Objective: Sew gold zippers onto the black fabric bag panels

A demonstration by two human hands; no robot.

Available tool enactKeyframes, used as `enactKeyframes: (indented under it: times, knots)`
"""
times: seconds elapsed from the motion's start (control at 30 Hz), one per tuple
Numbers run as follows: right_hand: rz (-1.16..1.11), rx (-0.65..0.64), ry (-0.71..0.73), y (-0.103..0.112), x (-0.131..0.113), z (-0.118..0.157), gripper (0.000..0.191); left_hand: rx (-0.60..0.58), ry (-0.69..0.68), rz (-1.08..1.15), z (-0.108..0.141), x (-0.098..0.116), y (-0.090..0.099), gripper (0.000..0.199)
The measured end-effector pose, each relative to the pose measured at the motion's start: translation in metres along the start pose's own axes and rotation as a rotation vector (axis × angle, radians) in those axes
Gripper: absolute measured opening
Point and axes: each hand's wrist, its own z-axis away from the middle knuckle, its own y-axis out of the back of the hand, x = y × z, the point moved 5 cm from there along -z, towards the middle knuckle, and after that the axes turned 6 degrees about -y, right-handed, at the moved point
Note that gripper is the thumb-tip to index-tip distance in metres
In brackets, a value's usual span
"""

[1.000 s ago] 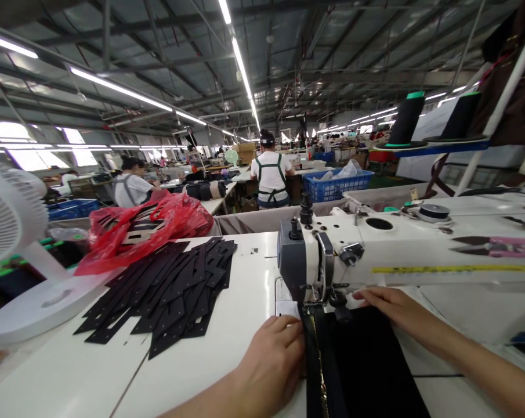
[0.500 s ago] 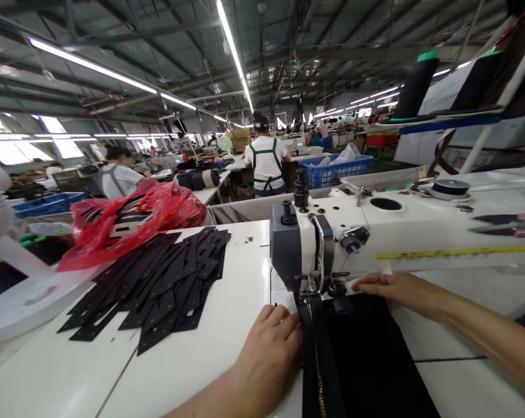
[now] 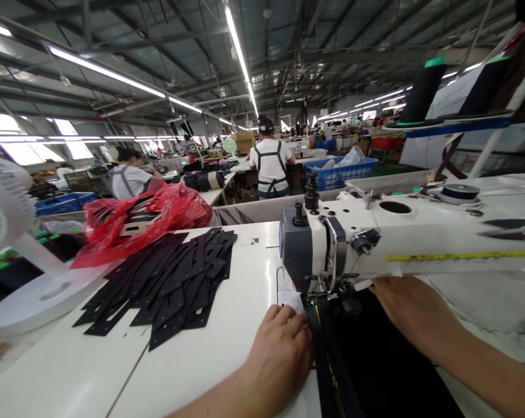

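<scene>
standing at the far left, a white fan (image 3: 10, 232), then a red plastic bag (image 3: 144, 223) and a heap of black cut pieces (image 3: 166, 284) spread over the white table (image 3: 227, 354). pressing flat with loosely spread fingers, the left hand (image 3: 279, 354) lies on the left edge of the black fabric (image 3: 388, 371) beside its zipper (image 3: 327, 348), just before the sewing machine (image 3: 332, 255) head. resting open, pinching nothing, the right hand (image 3: 414, 310) lies on the fabric under the machine arm.
</scene>
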Motion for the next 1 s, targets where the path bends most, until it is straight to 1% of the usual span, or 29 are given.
enactKeyframes:
  times: [0.07, 0.17, 0.23, 0.27, 0.33, 0.4, 0.53, 0.6, 0.67, 0.8, 0.9, 1.0]
  knots:
    - [0.053, 0.091, 0.099, -0.004, -0.024, 0.008, 0.027, 0.059, 0.031, 0.05, 0.003, -0.003, 0.001, 0.014]
    - [0.073, 0.242, 0.328, -0.012, -0.063, 0.027, 0.027, 0.162, 0.068, 0.07, 0.007, -0.009, 0.003, 0.016]
    - [0.051, 0.273, 0.441, -0.018, -0.08, 0.036, 0.032, 0.178, 0.005, 0.051, 0.007, -0.009, 0.003, 0.019]
    - [0.034, 0.257, 0.463, -0.02, -0.084, 0.037, 0.034, 0.169, -0.048, 0.037, 0.006, -0.008, 0.002, 0.021]
    - [0.009, 0.222, 0.488, -0.022, -0.087, 0.036, 0.037, 0.137, -0.144, 0.015, 0.004, -0.006, 0.0, 0.023]
    - [-0.011, 0.214, 0.493, -0.021, -0.085, 0.034, 0.038, 0.115, -0.184, -0.002, 0.002, -0.005, 0.0, 0.026]
    - [-0.051, 0.22, 0.478, -0.019, -0.083, 0.032, 0.038, 0.123, -0.197, -0.053, 0.001, -0.005, 0.0, 0.025]
    - [-0.065, 0.226, 0.473, -0.019, -0.084, 0.033, 0.038, 0.131, -0.196, -0.041, 0.003, -0.005, -0.001, 0.024]
    - [-0.075, 0.237, 0.474, -0.017, -0.085, 0.033, 0.038, 0.106, -0.206, 0.001, 0.004, -0.006, -0.003, 0.024]
    - [-0.093, 0.237, 0.487, -0.014, -0.088, 0.032, 0.038, 0.037, -0.278, 0.041, 0.001, -0.006, -0.002, 0.024]
    - [-0.099, 0.234, 0.489, -0.012, -0.089, 0.031, 0.038, 0.039, -0.337, 0.01, -0.003, -0.005, 0.002, 0.025]
    - [-0.095, 0.231, 0.484, -0.012, -0.089, 0.03, 0.039, 0.046, -0.345, -0.009, -0.003, -0.005, 0.004, 0.024]
